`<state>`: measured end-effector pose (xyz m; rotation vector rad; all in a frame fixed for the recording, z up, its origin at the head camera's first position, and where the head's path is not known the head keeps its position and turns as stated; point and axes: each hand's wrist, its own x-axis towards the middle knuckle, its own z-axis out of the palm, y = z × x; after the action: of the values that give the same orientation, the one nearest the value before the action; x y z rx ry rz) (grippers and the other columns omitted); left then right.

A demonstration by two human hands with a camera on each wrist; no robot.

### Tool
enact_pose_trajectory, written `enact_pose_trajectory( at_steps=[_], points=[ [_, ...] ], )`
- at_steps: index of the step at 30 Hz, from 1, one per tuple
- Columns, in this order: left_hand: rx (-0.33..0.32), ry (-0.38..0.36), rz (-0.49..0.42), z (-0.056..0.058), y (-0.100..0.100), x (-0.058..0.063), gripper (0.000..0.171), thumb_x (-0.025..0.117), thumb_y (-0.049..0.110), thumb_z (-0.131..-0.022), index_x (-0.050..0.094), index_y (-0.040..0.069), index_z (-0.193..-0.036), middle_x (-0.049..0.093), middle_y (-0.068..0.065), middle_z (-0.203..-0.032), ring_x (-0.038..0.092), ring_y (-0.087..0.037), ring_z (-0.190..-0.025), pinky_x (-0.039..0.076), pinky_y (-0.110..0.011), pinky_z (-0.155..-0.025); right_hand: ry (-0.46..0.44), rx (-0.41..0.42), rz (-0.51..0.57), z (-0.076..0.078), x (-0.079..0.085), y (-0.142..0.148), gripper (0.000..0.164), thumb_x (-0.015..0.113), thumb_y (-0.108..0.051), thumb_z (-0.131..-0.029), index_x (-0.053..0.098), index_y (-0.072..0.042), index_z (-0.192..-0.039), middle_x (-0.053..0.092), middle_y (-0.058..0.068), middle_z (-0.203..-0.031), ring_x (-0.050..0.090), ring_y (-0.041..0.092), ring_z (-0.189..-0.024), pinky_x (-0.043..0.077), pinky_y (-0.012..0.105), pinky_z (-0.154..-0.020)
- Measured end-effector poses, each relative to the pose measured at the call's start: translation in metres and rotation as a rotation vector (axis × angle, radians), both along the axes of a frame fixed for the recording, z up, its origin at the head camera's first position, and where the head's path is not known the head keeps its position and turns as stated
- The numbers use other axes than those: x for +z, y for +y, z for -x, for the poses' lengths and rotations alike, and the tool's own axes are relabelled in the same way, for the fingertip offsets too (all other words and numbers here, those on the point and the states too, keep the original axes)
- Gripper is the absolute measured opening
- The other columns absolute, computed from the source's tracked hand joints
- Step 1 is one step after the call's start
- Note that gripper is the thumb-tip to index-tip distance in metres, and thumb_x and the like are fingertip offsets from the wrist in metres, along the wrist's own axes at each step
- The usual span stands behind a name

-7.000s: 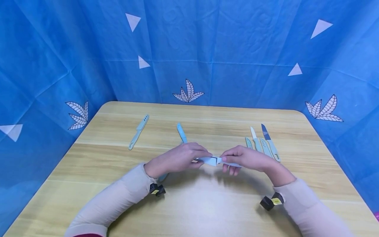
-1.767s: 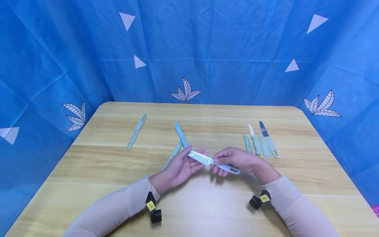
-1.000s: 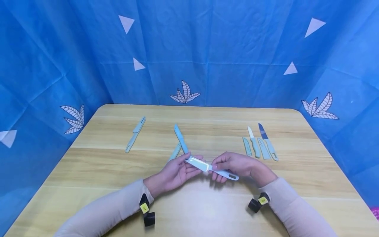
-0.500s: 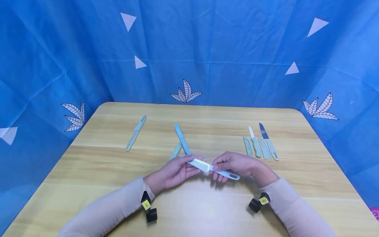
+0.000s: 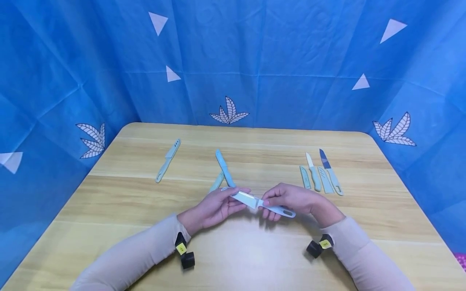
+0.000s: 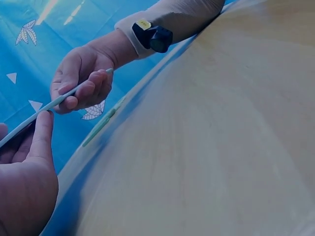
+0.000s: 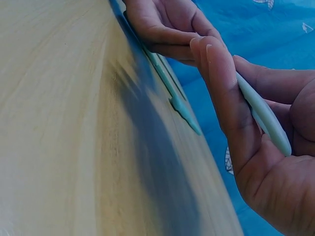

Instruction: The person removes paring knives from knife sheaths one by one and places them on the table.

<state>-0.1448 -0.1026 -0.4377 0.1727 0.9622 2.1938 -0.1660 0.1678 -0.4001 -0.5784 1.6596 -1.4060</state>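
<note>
My right hand (image 5: 293, 199) grips a knife (image 5: 280, 211) by its pale blue, slotted handle. My left hand (image 5: 211, 211) pinches the knife's other end, thumb on top and fingers below. The wide front part looks glossy and pale; I cannot tell whether it is bare blade or a sheath. The knife is held above the table, slanting down toward the right. In the left wrist view it shows edge-on as a thin strip. Just behind the left hand lie a brighter blue knife (image 5: 223, 166) and a pale green-blue piece (image 5: 217, 182), partly hidden by that hand.
A sheathed pale blue knife (image 5: 168, 161) lies at the left of the wooden table (image 5: 109, 210). At the right lie a white-bladed knife (image 5: 313, 173), a dark-bladed knife (image 5: 330, 171) and two loose sheaths, one green (image 5: 305, 178), one pale blue (image 5: 325, 180). A blue curtain (image 5: 233, 48) hangs behind.
Seven seconds ago the left hand was turned back up; it is now turned palm up under the knife's front end. Over the last second its thumb has slid over the top. The right hand keeps its grip.
</note>
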Motion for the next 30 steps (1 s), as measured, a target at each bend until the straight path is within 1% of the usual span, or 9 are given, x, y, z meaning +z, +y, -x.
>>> enact_pose_trajectory(
  at_steps=[5,18,24,30],
  points=[
    [0.014,-0.001,0.019,0.0011,0.0002,0.0013,0.032,0.05,0.019,-0.103,0.061,-0.003,-0.124,0.058,-0.027,-0.127,0.059,-0.031,-0.118,0.046,-0.037,-0.104,0.011,-0.014,-0.015,0.0009,0.0011,0.0007,0.029,0.057,-0.012,-0.099,0.062,0.013,-0.112,0.071,0.02,-0.093,0.069,0.019,-0.076,0.062,0.033,-0.07],
    [0.038,0.001,0.054,0.0013,-0.0013,0.0028,0.035,0.057,0.022,-0.1,0.06,-0.004,-0.124,0.057,-0.028,-0.128,0.06,-0.031,-0.117,0.046,-0.037,-0.104,0.016,-0.005,-0.013,0.0002,0.002,0.0023,0.032,0.057,-0.014,-0.099,0.061,0.014,-0.113,0.071,0.02,-0.093,0.069,0.019,-0.075,0.061,0.032,-0.07],
    [0.043,0.006,0.054,0.0012,-0.0017,0.0021,0.032,0.056,0.022,-0.101,0.063,-0.002,-0.121,0.058,-0.027,-0.127,0.061,-0.03,-0.116,0.046,-0.037,-0.104,0.02,-0.007,-0.014,0.0003,0.0023,0.0033,0.031,0.058,-0.014,-0.099,0.061,0.014,-0.113,0.071,0.02,-0.094,0.069,0.019,-0.076,0.061,0.032,-0.07],
    [0.066,0.009,0.037,0.0005,-0.0013,0.0015,0.028,0.055,0.02,-0.101,0.065,-0.001,-0.117,0.059,-0.026,-0.126,0.062,-0.03,-0.114,0.047,-0.037,-0.103,0.022,-0.007,-0.01,0.0005,0.0024,0.005,0.032,0.058,-0.014,-0.099,0.061,0.014,-0.113,0.071,0.021,-0.094,0.069,0.019,-0.076,0.061,0.032,-0.07]
  ],
)
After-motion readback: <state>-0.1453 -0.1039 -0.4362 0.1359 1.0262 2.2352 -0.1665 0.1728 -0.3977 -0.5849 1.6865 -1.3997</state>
